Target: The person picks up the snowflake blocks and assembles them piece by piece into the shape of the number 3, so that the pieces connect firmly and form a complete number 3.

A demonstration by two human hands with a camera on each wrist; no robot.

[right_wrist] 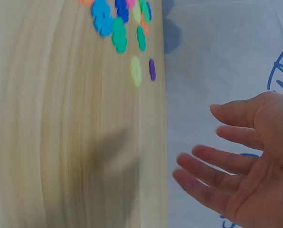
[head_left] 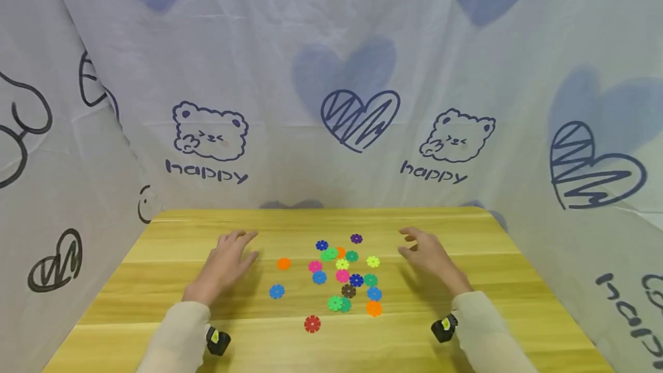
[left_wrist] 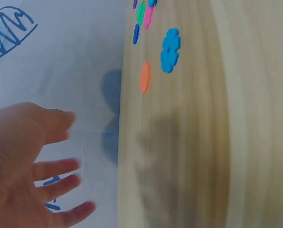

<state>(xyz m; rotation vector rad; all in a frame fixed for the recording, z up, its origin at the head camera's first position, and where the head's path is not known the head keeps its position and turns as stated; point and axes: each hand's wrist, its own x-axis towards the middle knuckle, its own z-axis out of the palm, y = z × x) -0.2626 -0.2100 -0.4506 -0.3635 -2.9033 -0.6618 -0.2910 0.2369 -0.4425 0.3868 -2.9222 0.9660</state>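
Note:
Several flat notched plastic discs lie scattered over the middle of the table in the head view. Among them are a red disc nearest the front, a brown disc, a purple disc at the back and an orange disc on the left. My left hand hovers left of the discs, fingers relaxed, holding nothing; the orange disc is nearest it. To their right my right hand is held above the table, also bare, with its fingers spread loosely in the right wrist view. A yellow-green disc lies closest to it.
The wooden table is enclosed at the back and sides by a white cloth printed with hearts and bears. Each wrist wears a small black device, one on the left and one on the right.

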